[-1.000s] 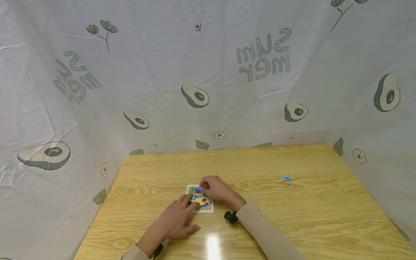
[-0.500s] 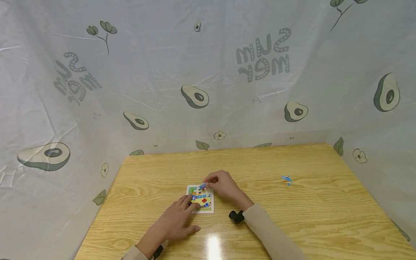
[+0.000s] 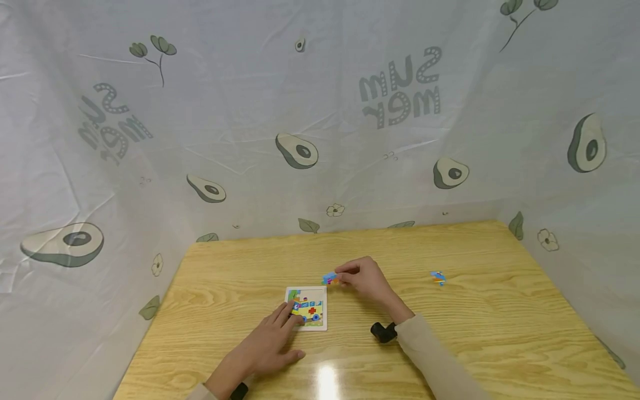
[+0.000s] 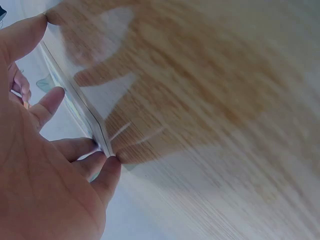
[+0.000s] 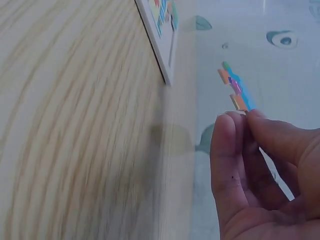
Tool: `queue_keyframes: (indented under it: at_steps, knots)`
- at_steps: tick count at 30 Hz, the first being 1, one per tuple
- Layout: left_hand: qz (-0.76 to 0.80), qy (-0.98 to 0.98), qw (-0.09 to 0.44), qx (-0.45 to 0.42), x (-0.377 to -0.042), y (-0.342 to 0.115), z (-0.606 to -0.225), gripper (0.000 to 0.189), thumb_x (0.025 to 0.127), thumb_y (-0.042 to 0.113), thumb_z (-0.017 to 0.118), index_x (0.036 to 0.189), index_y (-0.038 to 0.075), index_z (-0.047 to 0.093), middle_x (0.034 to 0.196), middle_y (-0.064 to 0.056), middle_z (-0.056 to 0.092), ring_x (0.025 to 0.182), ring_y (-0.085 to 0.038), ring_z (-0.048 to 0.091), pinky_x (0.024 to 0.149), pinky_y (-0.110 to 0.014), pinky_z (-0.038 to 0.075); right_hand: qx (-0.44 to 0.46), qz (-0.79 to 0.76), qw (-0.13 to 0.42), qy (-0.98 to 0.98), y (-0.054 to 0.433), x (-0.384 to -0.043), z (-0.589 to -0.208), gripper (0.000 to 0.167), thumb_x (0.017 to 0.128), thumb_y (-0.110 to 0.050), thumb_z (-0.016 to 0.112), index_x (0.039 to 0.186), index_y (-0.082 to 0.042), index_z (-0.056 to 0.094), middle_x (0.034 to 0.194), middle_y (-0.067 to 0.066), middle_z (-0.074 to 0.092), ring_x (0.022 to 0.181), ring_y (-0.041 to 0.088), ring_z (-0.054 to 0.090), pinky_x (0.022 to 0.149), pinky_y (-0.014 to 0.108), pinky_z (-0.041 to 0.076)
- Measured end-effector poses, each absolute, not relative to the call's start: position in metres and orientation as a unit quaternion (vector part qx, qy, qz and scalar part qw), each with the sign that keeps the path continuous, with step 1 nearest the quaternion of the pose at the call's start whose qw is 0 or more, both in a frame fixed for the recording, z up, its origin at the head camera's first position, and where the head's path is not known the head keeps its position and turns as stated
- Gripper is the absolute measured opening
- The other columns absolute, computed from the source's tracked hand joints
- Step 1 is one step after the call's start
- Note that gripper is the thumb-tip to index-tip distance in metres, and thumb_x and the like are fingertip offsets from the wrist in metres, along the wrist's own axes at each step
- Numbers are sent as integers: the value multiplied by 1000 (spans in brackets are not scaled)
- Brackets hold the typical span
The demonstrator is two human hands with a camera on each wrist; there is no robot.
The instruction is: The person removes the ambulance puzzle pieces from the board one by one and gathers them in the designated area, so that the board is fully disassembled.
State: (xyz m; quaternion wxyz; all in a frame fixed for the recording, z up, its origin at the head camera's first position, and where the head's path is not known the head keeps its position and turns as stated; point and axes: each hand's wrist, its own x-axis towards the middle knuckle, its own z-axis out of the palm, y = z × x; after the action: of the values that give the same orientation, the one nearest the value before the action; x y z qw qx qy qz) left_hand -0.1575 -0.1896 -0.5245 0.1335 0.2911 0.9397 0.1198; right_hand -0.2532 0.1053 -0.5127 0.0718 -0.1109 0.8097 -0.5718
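A small puzzle board (image 3: 325,316) with a white frame lies on the table, showing a yellow ambulance picture. Its upper right part has a pale gap. My left hand (image 3: 270,341) rests at the board's lower left, fingers spread and fairly straight, tips on the board and its edge. Thumb and fingers of my right hand (image 3: 369,282) pinch a blue, orange and purple puzzle piece (image 3: 329,278) by one end, just beyond the board's upper right corner. In the right wrist view the same puzzle piece (image 5: 237,90) shows its notched edge, held above the table.
Another blue and orange puzzle piece (image 3: 438,278) lies on the wooden table (image 3: 500,322), well right of the board. A pale curtain (image 3: 350,166) with avocado prints hangs behind the table and along its sides. A dark wrist camera (image 3: 383,332) sits at the right sleeve.
My right hand has lifted the puzzle piece off the board and carried it up and to the right, uncovering the gap. My left hand stays at the board.
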Motion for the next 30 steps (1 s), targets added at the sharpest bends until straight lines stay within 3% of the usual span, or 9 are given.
queue_keyframes:
  at_steps: [5, 11, 19, 25, 30]
  knots:
    - [119, 939, 138, 291, -156, -190, -523, 64, 102, 57, 60, 151, 20, 44, 175, -20, 21, 161, -44, 26, 121, -66, 38, -102, -590, 73, 798, 128, -253, -512, 19, 100, -4, 69, 113, 7, 76, 105, 27, 77, 88, 38, 78, 79, 44, 67]
    - [116, 938, 131, 299, -154, -190, -522, 65, 103, 55, 61, 154, 19, 43, 175, -20, 23, 161, -41, 28, 123, -63, 38, -71, -618, 79, 779, 164, -247, -509, 23, 101, -3, 66, 118, 11, 72, 110, 30, 75, 95, 38, 79, 85, 45, 66]
    - [105, 939, 117, 306, -150, -193, -522, 63, 103, 51, 61, 154, 17, 45, 173, -19, 28, 161, -38, 30, 123, -60, 39, -19, -633, 75, 770, 208, -245, -512, 26, 102, -1, 65, 123, 13, 68, 112, 28, 75, 97, 37, 79, 90, 46, 65]
    - [98, 940, 104, 309, -150, -196, -524, 61, 104, 51, 61, 154, 19, 46, 172, -17, 32, 159, -38, 33, 122, -59, 42, 18, -620, 66, 782, 227, -241, -515, 28, 103, -3, 63, 126, 13, 66, 119, 30, 72, 98, 30, 80, 89, 39, 65]
    - [103, 938, 106, 313, -149, -195, -525, 58, 104, 49, 61, 153, 20, 47, 171, -17, 33, 159, -38, 34, 120, -60, 43, 50, -594, 56, 801, 242, -235, -516, 28, 103, -4, 63, 124, 15, 66, 114, 29, 73, 88, 22, 80, 82, 34, 67]
